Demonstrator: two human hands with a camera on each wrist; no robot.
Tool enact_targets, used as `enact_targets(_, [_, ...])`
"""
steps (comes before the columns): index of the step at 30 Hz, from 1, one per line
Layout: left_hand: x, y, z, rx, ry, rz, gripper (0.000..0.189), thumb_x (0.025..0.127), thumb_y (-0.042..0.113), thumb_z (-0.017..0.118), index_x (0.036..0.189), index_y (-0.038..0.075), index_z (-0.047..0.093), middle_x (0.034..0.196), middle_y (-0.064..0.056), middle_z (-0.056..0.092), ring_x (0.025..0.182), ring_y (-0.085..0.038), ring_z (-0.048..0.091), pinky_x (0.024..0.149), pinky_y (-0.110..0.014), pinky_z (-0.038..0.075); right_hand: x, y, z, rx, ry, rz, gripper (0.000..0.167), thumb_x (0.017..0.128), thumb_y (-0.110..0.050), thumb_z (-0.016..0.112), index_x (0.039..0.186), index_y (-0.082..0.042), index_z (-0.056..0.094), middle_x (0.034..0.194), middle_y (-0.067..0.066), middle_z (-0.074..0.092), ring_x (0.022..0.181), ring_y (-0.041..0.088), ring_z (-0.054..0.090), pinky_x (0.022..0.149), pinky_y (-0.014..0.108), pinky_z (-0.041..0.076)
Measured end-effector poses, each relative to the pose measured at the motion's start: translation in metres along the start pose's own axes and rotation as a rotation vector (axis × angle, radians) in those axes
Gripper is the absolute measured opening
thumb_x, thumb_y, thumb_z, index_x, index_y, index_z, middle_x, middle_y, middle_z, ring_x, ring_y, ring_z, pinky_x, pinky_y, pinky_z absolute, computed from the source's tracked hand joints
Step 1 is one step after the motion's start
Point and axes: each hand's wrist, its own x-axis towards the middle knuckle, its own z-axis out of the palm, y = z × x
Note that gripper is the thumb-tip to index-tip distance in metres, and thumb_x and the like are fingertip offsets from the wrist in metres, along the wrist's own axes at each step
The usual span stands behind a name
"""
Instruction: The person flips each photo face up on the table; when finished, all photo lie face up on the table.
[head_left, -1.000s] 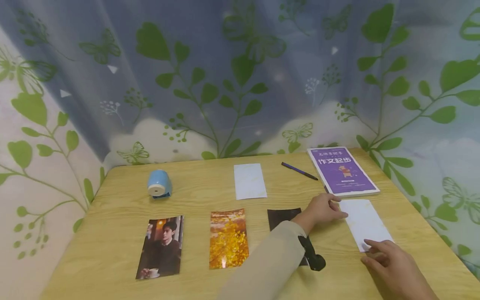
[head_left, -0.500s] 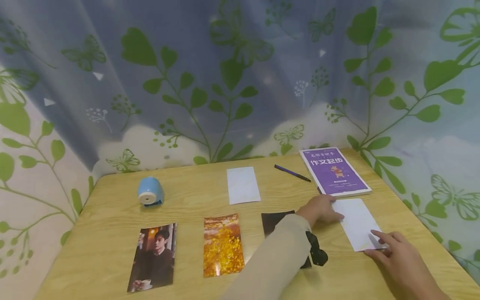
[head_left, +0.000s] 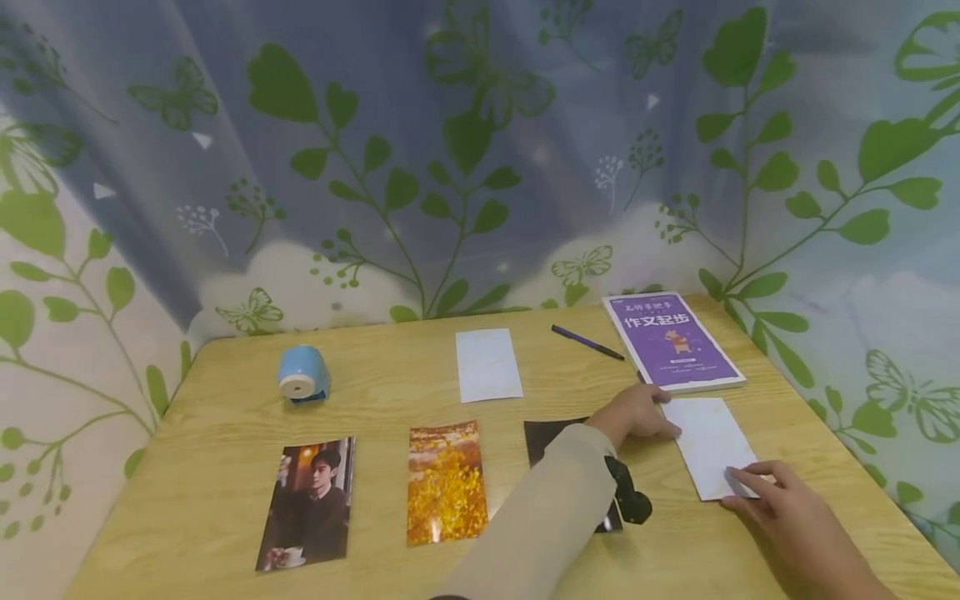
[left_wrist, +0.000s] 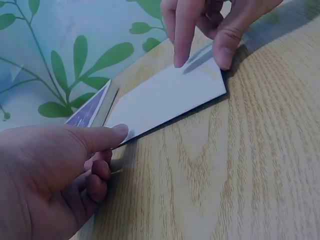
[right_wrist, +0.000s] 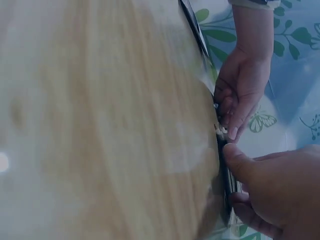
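A white card (head_left: pixel 708 446) lies face down at the right of the table, below the purple book. My left hand (head_left: pixel 636 412) pinches its far left corner; in the left wrist view the thumb is on top and the fingers curl at the edge. At the near end, my right hand (head_left: pixel 795 517) grips the card with its thumb at the corner and a finger on the white face. A dark edge shows along the underside of the card (left_wrist: pixel 165 95) in the left wrist view. My left sleeve partly covers a dark photo (head_left: pixel 543 437).
The purple book (head_left: pixel 678 337) and a dark pen (head_left: pixel 588 342) lie at the back right. Another white card (head_left: pixel 488 365) is at the back middle. Nearer are an autumn-leaf photo (head_left: pixel 447 483) and a portrait photo (head_left: pixel 309 504). A light-blue object (head_left: pixel 302 372) with a round pale end stands back left.
My right fingers have closed in on the near end of the white card and grip it now. The left hand stays at its far corner. The head view has shifted slightly.
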Motion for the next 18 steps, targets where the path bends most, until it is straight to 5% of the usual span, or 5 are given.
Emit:
enact_targets(5, [0.000,-0.001,0.001,0.010,0.010,0.012,0.056,0.081,0.028,0.084,0.133,0.023,0.063,0.140,0.004,0.060,0.135,-0.012,0.051,0.111,-0.024,0.039,0.001,-0.008,-0.002,0.003,0.019,-0.046,0.036,0.072,-0.007,0.085,0.107,-0.012,0.076,0.093,-0.006,0.064,0.074,0.012,0.062,0.069,0.022,0.053])
enact_targets(6, [0.000,-0.002,0.001,0.020,0.012,0.016,0.057,0.081,0.029,0.084,0.133,0.023,0.063,0.140,0.004,0.060,0.134,-0.012,0.051,0.111,-0.024,0.040,0.001,-0.009,-0.002,0.005,0.025,-0.059,0.026,0.082,-0.012,0.079,0.108,-0.011,0.075,0.093,-0.007,0.064,0.075,0.011,0.062,0.070,0.020,0.052])
enact_targets(8, [0.000,-0.003,0.001,0.038,0.019,0.024,0.058,0.082,0.032,0.084,0.134,0.022,0.061,0.140,0.004,0.060,0.134,-0.013,0.051,0.110,-0.024,0.040,0.003,-0.011,-0.003,-0.007,0.058,-0.115,0.021,0.099,-0.025,0.063,0.110,-0.010,0.074,0.094,-0.005,0.066,0.078,0.014,0.064,0.073,0.023,0.052])
enact_targets(12, [0.001,-0.005,0.000,0.063,0.021,0.045,0.057,0.087,0.041,0.077,0.137,0.020,0.059,0.139,0.002,0.061,0.131,-0.013,0.054,0.109,-0.024,0.041,0.013,-0.014,-0.005,-0.059,0.142,-0.259,0.063,0.110,-0.039,0.016,0.110,-0.006,0.071,0.096,0.003,0.068,0.083,0.021,0.066,0.073,0.035,0.053])
enact_targets(18, [0.000,-0.005,0.004,-0.160,0.007,0.059,0.058,0.092,0.041,0.070,0.139,0.009,0.056,0.125,-0.006,0.066,0.099,-0.016,0.064,0.091,-0.026,0.051,0.030,-0.024,-0.013,-0.077,0.335,-0.355,0.048,0.111,-0.022,0.030,0.106,0.002,0.071,0.086,0.012,0.066,0.072,0.025,0.063,0.060,0.040,0.051])
